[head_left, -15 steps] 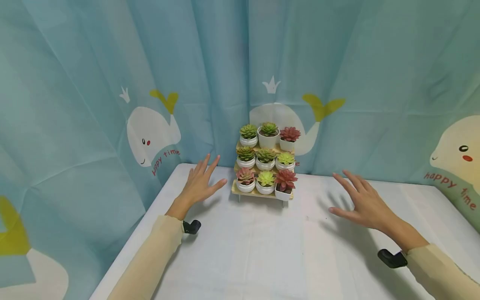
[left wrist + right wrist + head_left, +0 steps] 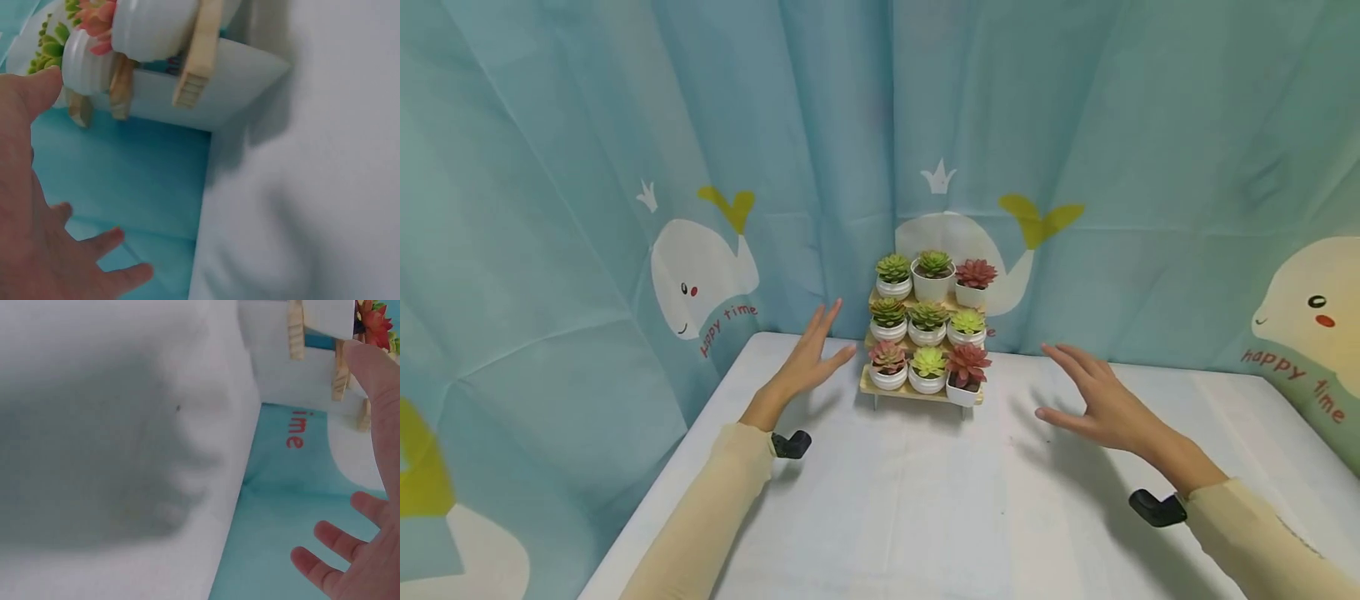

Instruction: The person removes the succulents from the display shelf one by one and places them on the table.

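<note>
A three-tier wooden stand (image 2: 917, 394) stands at the back of the table, bearing several small white pots of succulents in green, pink and red. My left hand (image 2: 805, 364) hovers just left of the stand, fingers spread, touching nothing. To the right of the stand, farther off, my right hand (image 2: 1105, 408) is held in the air with its fingers spread. The left wrist view shows the ends of the wooden shelves (image 2: 194, 75) beyond the left thumb. In the right wrist view a red succulent (image 2: 376, 328) shows past the right thumb.
A white cloth (image 2: 940, 500) covers the table. Behind and to the left hangs a blue curtain (image 2: 827, 125) printed with whales, close behind the stand. A black wrist camera (image 2: 1157, 508) sits below the right hand, another (image 2: 792, 445) below the left.
My right hand has moved left, nearer the stand. My left hand has shifted slightly and its fingers look closer together. The stand and pots stay put; the view has tilted a little.
</note>
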`<control>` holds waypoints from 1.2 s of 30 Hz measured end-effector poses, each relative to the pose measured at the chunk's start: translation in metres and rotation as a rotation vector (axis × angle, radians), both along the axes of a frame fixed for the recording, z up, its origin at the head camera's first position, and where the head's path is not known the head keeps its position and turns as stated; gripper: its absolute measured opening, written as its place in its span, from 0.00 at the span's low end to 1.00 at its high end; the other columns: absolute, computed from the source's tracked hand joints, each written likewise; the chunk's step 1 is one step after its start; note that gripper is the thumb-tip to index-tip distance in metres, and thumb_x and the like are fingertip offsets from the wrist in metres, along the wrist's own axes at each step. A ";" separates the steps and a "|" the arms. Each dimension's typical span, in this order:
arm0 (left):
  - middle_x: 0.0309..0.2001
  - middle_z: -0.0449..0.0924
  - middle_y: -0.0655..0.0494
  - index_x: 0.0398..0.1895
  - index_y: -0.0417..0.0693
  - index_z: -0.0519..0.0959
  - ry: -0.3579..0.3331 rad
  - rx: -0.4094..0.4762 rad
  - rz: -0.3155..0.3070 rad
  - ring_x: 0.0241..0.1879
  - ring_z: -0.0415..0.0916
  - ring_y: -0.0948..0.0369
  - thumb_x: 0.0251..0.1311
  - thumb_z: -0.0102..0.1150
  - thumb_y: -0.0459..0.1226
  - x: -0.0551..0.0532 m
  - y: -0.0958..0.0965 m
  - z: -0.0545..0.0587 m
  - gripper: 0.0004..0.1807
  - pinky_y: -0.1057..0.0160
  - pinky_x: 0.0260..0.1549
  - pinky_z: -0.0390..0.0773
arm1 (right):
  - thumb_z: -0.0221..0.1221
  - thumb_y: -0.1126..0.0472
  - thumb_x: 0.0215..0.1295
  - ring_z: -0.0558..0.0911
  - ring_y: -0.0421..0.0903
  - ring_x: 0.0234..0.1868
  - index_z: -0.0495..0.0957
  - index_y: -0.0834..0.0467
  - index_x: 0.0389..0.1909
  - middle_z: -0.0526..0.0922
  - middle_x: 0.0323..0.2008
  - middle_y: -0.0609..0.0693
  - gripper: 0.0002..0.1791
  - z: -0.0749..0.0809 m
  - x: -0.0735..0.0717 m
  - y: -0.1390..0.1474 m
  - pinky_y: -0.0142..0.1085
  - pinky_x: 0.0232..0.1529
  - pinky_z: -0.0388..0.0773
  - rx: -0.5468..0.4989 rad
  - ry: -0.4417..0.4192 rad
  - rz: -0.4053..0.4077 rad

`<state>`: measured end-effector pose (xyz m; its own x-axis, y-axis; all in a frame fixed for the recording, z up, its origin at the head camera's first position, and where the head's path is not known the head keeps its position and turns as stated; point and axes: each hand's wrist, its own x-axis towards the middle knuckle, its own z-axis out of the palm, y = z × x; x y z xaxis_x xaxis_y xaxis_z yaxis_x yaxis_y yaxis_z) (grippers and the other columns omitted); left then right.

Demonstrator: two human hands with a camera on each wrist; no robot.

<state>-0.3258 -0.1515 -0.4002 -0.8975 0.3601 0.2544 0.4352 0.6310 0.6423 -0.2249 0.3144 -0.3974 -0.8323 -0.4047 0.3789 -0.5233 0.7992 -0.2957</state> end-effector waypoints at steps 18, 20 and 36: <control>0.78 0.48 0.34 0.84 0.74 0.41 -0.412 0.493 -0.130 0.65 0.68 0.30 0.76 0.57 0.39 -0.014 0.020 0.006 0.45 0.31 0.44 0.81 | 0.71 0.43 0.64 0.67 0.64 0.69 0.52 0.47 0.83 0.63 0.75 0.60 0.52 -0.007 -0.014 -0.037 0.69 0.61 0.67 -0.111 -0.096 0.053; 0.76 0.50 0.34 0.83 0.75 0.43 -0.435 0.528 -0.129 0.63 0.71 0.30 0.76 0.58 0.39 -0.015 0.023 0.006 0.45 0.33 0.42 0.83 | 0.70 0.43 0.65 0.70 0.64 0.67 0.52 0.47 0.83 0.63 0.76 0.59 0.52 -0.009 -0.015 -0.041 0.67 0.59 0.70 -0.127 -0.111 0.066; 0.75 0.59 0.40 0.82 0.75 0.49 -0.467 0.490 -0.077 0.56 0.78 0.36 0.76 0.57 0.35 -0.021 0.036 0.009 0.42 0.38 0.36 0.85 | 0.71 0.48 0.65 0.80 0.66 0.58 0.51 0.42 0.82 0.74 0.67 0.60 0.51 -0.021 -0.016 -0.065 0.57 0.42 0.82 -0.259 -0.194 0.111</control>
<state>-0.3473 -0.1159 -0.3908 -0.9292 0.3696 -0.0033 0.0749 0.1971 0.9775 -0.2411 0.2491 -0.4188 -0.8554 -0.4076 0.3197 -0.5166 0.6258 -0.5844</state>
